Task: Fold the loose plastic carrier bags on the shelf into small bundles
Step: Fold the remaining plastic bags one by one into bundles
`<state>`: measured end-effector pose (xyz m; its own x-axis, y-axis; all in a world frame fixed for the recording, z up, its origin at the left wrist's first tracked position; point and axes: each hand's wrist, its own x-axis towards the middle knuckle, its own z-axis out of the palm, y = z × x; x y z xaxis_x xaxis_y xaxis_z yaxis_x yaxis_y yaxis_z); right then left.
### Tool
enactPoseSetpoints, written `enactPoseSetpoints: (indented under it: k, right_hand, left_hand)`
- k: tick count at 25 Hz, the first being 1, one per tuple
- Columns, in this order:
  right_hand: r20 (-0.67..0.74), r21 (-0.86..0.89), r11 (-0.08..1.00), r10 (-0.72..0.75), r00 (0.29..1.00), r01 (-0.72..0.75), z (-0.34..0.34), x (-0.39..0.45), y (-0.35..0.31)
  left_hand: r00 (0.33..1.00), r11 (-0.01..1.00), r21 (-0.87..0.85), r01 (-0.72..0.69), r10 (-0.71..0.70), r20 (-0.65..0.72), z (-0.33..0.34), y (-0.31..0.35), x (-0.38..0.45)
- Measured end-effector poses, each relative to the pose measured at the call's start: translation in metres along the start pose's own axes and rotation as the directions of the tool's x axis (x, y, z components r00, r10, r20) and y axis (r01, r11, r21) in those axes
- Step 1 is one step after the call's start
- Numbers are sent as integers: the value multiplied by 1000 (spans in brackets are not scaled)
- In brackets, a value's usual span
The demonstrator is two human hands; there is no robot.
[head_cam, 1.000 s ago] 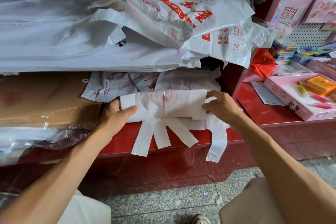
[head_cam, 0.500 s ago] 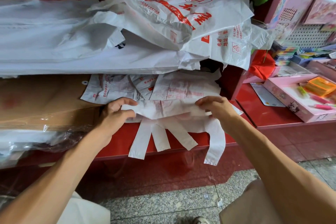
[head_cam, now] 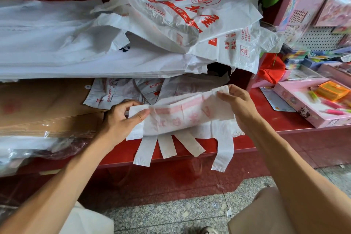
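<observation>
**Bag lifted at both ends over the shelf's front edge**

Fingers and thumb of the left hand (head_cam: 119, 119) pinch the left end of a white carrier bag (head_cam: 182, 118) with faded red print, and the right hand (head_cam: 237, 104) pinches its upper right corner, which sits higher, so the folded band slopes up to the right. The bag is held just above the red shelf (head_cam: 190, 150), near its front edge. Beneath it, white handle strips (head_cam: 167, 146) of flattened bags hang over that edge. Toward the back of the shelf lie more flattened printed bags (head_cam: 121, 93), and above them a loose heap of white bags with red lettering (head_cam: 190, 17) spills forward. Brown cardboard (head_cam: 47, 108) lies at the shelf's left end. A pink tray of stationery (head_cam: 311, 104) sits at the right end.
</observation>
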<state>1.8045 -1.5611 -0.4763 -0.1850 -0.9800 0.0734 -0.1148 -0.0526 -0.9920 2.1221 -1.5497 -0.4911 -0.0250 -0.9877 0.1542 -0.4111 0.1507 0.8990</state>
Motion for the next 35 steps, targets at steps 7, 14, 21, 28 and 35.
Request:
enactPoseSetpoints:
  k: [7, 14, 21, 28, 35]
  right_hand:
    - [56, -45, 977, 213, 975, -211, 12, 2, 11]
    - [132, -154, 913, 399, 907, -379, 11, -5, 9]
    - [97, 410, 853, 311, 945, -323, 12, 1, 9]
    - [272, -178, 984, 62, 960, -13, 27, -11, 10]
    - [708, -611, 619, 149, 690, 494, 67, -39, 12]
  left_hand:
    - [972, 973, -10, 231, -231, -50, 18, 9, -12]
    - [970, 893, -390, 225, -242, 6, 9, 1, -3]
    - [958, 919, -344, 194, -253, -137, 18, -6, 1]
    - [946, 964, -190, 186, -124, 299, 18, 0, -9]
    - [953, 899, 327, -291, 245, 177, 41, -6, -14]
